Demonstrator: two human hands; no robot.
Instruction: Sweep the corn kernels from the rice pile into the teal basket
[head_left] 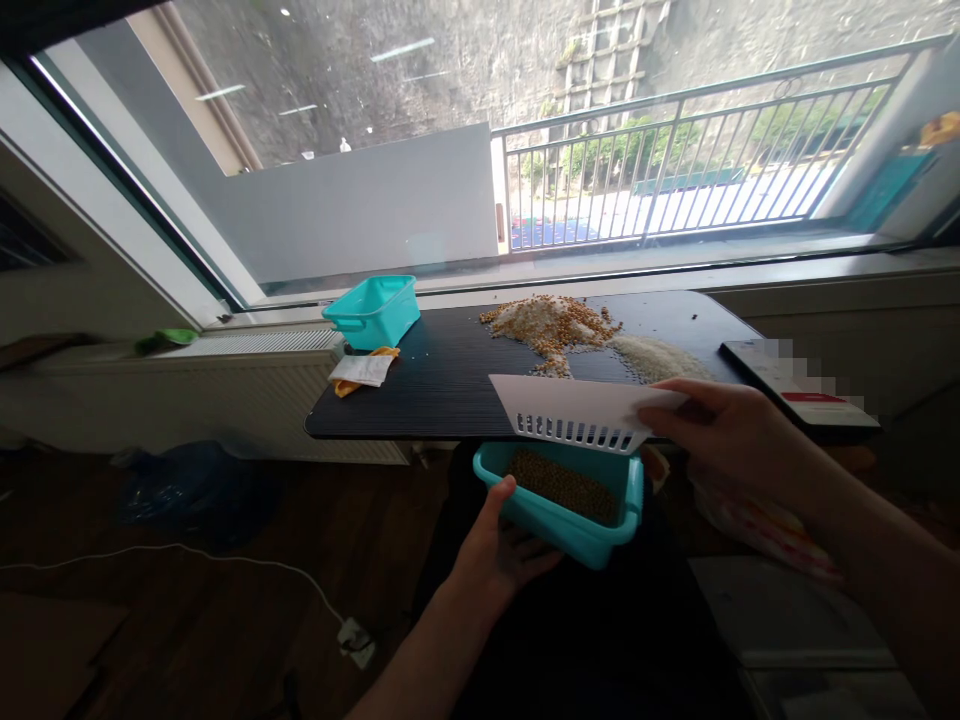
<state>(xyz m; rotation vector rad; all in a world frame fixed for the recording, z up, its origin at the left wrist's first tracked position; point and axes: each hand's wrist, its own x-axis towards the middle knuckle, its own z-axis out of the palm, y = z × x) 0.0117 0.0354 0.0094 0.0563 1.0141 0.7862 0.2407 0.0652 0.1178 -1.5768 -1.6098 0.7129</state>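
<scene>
My left hand (501,548) grips a turquoise plastic basket (581,545) from its near left side, thumb over the rim, just below the table's front edge. Small brown grains (562,485) cover the basket's bottom. My right hand (709,415) is closed on the right end of a white plastic piece with a row of slots (574,405), held above the basket's far rim. Behind it on the table lies a mixed heap of orange-brown and white grains (551,320). A smaller pile of white rice-like grains (660,358) sits to its right, partly hidden by my right hand.
A second turquoise basket (379,312) stands at the back left of the dark table (442,385), with a folded white and yellow cloth (364,370) before it. A flat booklet-like item (795,385) overhangs the right edge. A power strip (355,642) and white cable lie on the floor.
</scene>
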